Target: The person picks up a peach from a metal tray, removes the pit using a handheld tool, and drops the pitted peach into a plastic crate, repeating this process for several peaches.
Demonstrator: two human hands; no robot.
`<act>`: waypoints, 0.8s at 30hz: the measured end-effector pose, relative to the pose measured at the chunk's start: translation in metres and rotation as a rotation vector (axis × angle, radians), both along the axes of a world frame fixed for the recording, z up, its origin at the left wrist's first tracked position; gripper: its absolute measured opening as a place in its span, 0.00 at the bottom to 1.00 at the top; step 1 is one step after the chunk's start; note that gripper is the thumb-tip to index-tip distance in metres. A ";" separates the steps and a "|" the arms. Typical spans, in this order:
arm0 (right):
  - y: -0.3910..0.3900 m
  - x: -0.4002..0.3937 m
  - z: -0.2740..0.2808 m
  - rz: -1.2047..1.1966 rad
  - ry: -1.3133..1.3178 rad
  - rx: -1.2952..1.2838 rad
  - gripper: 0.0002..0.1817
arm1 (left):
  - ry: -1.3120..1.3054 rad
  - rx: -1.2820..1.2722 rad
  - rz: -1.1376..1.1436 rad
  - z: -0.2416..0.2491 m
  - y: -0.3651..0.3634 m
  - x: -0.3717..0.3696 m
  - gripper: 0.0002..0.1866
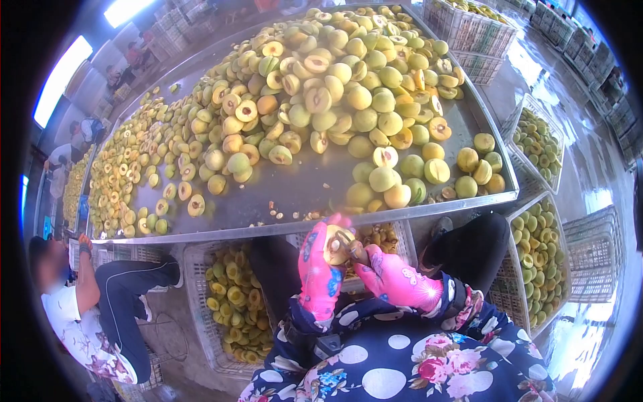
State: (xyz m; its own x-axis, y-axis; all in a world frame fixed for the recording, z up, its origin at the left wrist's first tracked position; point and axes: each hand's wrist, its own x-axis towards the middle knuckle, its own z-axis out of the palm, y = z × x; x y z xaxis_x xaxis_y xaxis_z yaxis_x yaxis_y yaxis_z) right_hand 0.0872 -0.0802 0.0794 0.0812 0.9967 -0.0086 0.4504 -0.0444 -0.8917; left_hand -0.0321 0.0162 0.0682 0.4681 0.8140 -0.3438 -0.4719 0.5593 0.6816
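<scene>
Left hand (319, 271) in a pink patterned glove, fingers wrapped around a halved peach (337, 244), cut face toward the camera, held just below the table edge. Right hand (395, 278), also pink-gloved, fingers closed on a small tool (355, 252) whose tip touches the peach half; tool mostly hidden, kind unclear. Both hands over the person's lap, dark floral and polka-dot sleeves. Above them the metal table (295, 191) carries a large heap of whole and halved peaches (335, 100), with a few pits (288, 216) near its front edge. White plastic crates with halved fruit stand under and beside the table: left crate (201, 308), right crate (539, 258). Another person (100, 301) sits at far left, dark trousers, floral top.
</scene>
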 end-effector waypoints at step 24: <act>0.010 0.025 -0.001 0.324 0.182 -0.492 0.12 | 0.288 0.153 -0.325 -0.023 0.007 -0.012 0.16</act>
